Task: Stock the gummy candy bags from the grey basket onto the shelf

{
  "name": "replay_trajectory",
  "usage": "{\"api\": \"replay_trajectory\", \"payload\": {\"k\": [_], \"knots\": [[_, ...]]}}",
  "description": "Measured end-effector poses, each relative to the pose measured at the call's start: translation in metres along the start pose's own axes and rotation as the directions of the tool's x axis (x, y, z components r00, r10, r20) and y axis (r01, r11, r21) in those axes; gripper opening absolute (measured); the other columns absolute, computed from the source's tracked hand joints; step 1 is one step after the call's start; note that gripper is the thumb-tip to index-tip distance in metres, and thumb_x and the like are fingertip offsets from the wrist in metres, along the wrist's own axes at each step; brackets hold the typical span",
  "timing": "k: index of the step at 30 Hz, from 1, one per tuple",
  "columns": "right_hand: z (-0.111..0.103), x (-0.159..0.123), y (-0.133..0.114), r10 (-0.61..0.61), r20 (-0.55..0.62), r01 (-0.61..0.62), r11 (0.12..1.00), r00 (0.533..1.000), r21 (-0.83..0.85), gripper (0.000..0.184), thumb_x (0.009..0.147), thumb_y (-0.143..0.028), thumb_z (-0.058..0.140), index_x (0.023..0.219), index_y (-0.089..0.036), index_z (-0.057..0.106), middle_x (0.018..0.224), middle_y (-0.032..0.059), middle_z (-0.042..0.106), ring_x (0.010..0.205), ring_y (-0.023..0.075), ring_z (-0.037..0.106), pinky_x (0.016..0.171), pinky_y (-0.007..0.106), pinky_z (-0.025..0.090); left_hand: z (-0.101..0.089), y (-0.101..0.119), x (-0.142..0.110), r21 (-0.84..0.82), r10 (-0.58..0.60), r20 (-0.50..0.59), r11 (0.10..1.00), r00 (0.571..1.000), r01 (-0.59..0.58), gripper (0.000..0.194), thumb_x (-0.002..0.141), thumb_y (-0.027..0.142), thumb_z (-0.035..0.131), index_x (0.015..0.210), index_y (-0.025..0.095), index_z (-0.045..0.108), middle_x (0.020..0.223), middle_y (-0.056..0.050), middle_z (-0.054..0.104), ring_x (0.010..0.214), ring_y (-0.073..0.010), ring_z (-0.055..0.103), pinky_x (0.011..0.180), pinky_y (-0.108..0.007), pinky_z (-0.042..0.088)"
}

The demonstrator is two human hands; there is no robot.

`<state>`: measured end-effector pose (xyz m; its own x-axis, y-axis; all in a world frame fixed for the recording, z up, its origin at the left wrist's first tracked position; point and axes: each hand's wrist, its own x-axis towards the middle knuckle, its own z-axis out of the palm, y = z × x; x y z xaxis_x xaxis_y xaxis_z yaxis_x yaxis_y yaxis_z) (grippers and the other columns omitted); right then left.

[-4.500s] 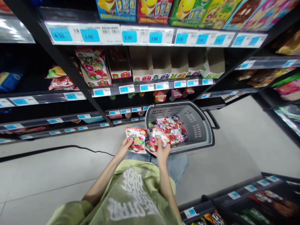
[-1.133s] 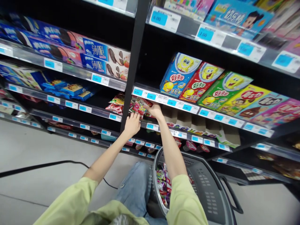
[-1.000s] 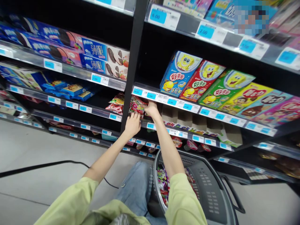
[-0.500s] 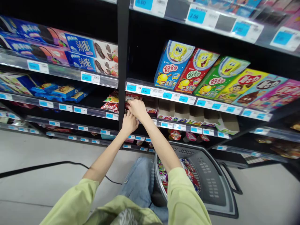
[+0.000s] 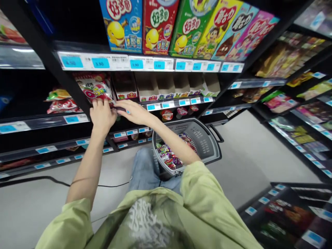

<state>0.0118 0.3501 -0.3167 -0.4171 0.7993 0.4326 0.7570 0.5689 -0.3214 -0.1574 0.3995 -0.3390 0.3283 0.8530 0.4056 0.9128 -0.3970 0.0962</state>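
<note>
In the head view, a red-and-white candy bag (image 5: 94, 88) is standing upright on the shelf, lying just beyond the fingertips of the left hand (image 5: 102, 116). That hand is curling its fingers over the bag's lower front, touching it; whether it is pinching, I cannot tell. The right hand (image 5: 133, 111) is reaching in from the side, its fingers stretching toward the bag's lower right corner beside the left hand; its grip is hiding at the fingertips, so I cannot tell that either.

Cardboard trays (image 5: 166, 86) are lining the shelf to the right of the bag, and a gray basket (image 5: 202, 135) holding colorful packets (image 5: 168, 154) is sitting below the right forearm.

A labeled rail (image 5: 119, 62) is running just above the bag, a dark upright (image 5: 61, 74) is bordering its left, and pale floor (image 5: 241, 148) is stretching rightward beyond the basket.
</note>
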Motion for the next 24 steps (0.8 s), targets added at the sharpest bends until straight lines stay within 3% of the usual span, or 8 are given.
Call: {"api": "replay_trajectory", "payload": {"k": [2,4,7,11,14,18,21,24], "knots": [[-0.013,-0.076,0.017,0.101,-0.02,-0.1,0.994,0.995,0.048,0.036,0.104,-0.034,0.045,0.131,-0.015,0.059,0.136,0.0079,0.061,0.13,0.0167,0.052,0.114,0.031,0.037,-0.004,0.001,-0.001,-0.014,-0.019,-0.033,1.0,0.999,0.019,0.049,0.093,0.035,0.043,0.132,0.007,0.051,0.133,-0.025,0.052,0.13,-0.0402,0.043,0.098,-0.052,0.045],[-0.019,-0.158,0.035,0.369,0.058,-0.371,0.928,0.927,0.02,0.038,0.106,-0.037,0.041,0.131,-0.015,0.059,0.133,0.0082,0.063,0.126,0.0149,0.056,0.111,0.027,0.038,-0.007,0.009,-0.004,-0.029,-0.04,-0.11,0.999,0.993,0.037,0.046,0.094,0.033,0.043,0.13,0.006,0.051,0.132,-0.025,0.05,0.128,-0.0399,0.043,0.1,-0.053,0.043],[-0.014,-0.268,0.051,0.778,0.238,-0.741,0.628,0.582,-0.238,0.035,0.105,-0.03,0.041,0.13,-0.014,0.061,0.131,0.0119,0.065,0.124,0.0173,0.059,0.108,0.026,0.038,-0.004,0.044,-0.009,-0.087,0.017,-0.194,0.996,0.981,-0.035,0.041,0.095,0.03,0.043,0.129,0.007,0.05,0.133,-0.02,0.048,0.128,-0.038,0.042,0.103,-0.053,0.04],[0.013,-0.355,0.053,0.894,0.299,-0.832,0.428,0.333,-0.353,0.032,0.1,-0.024,0.048,0.125,-0.011,0.065,0.124,0.0188,0.067,0.119,0.0239,0.062,0.1,0.029,0.043,0.026,0.126,-0.027,-0.21,0.382,0.0,0.904,0.924,-0.373,0.033,0.099,0.031,0.037,0.119,0.013,0.057,0.12,-0.015,0.057,0.121,-0.0332,0.049,0.099,-0.047,0.043],[0.033,-0.375,0.056,0.922,0.308,-0.858,0.346,0.236,-0.38,0.032,0.1,-0.025,0.048,0.126,-0.013,0.064,0.124,0.0192,0.067,0.12,0.0245,0.061,0.099,0.029,0.043,0.066,0.188,-0.052,-0.287,0.656,0.275,0.754,0.703,-0.591,0.032,0.099,0.029,0.037,0.117,0.014,0.06,0.118,-0.015,0.061,0.12,-0.0316,0.052,0.099,-0.046,0.045],[0.051,-0.38,0.066,0.914,0.334,-0.876,0.344,0.23,-0.338,0.038,0.102,-0.025,0.043,0.138,-0.018,0.055,0.131,0.0157,0.064,0.124,0.0223,0.059,0.101,0.03,0.042,0.129,0.244,-0.087,-0.384,0.755,0.517,0.626,0.404,-0.678,0.034,0.097,0.028,0.049,0.128,0.018,0.058,0.128,-0.014,0.061,0.122,-0.0276,0.056,0.1,-0.041,0.048],[0.06,-0.385,0.069,0.886,0.405,-0.881,0.363,0.226,-0.303,0.034,0.101,-0.029,0.05,0.132,-0.017,0.059,0.124,0.0132,0.067,0.12,0.0224,0.062,0.101,0.034,0.045,0.173,0.272,-0.104,-0.403,0.703,0.666,0.62,0.249,-0.673,0.032,0.094,0.031,0.06,0.123,0.016,0.062,0.124,-0.012,0.064,0.111,-0.024,0.063,0.093,-0.041,0.054],[0.066,-0.388,0.07,0.863,0.46,-0.883,0.368,0.208,-0.291,0.037,0.098,-0.038,0.057,0.126,-0.015,0.062,0.12,0.0114,0.068,0.115,0.0227,0.064,0.101,0.041,0.049,0.208,0.292,-0.115,-0.428,0.664,0.73,0.628,0.16,-0.65,0.032,0.094,0.035,0.064,0.119,0.015,0.063,0.12,-0.009,0.065,0.105,-0.0207,0.065,0.091,-0.042,0.057]]}}
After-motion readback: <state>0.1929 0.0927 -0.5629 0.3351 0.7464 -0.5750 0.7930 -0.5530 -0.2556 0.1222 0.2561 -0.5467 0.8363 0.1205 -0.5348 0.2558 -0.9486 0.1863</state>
